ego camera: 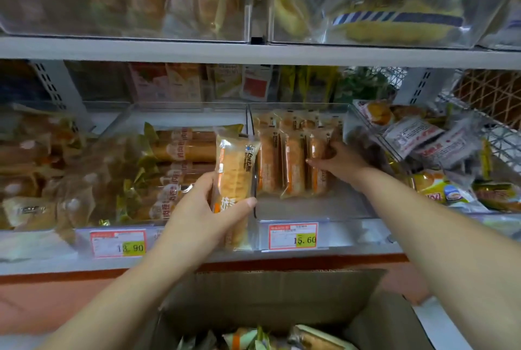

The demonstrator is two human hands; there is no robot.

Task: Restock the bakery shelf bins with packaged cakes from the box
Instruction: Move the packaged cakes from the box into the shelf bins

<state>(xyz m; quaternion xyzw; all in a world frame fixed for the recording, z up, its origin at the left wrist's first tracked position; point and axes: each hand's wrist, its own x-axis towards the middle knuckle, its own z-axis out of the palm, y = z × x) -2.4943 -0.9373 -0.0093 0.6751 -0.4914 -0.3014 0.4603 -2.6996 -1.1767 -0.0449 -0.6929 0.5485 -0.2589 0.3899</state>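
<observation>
Cake (235, 169), golden, clear-wrapped, upright

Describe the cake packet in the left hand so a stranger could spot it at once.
Find the clear plastic bin above the 15.60 price tag on the lower white shelf. At its left front corner the left hand holds a clear-wrapped golden cake packet. It alone stands upright and raised, unlike the orange-wrapped cake packets lying inside.

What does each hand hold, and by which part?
Left hand grips a packaged cake round its lower half. Right hand grips the rightmost pack in the bin, round its middle.
</observation>
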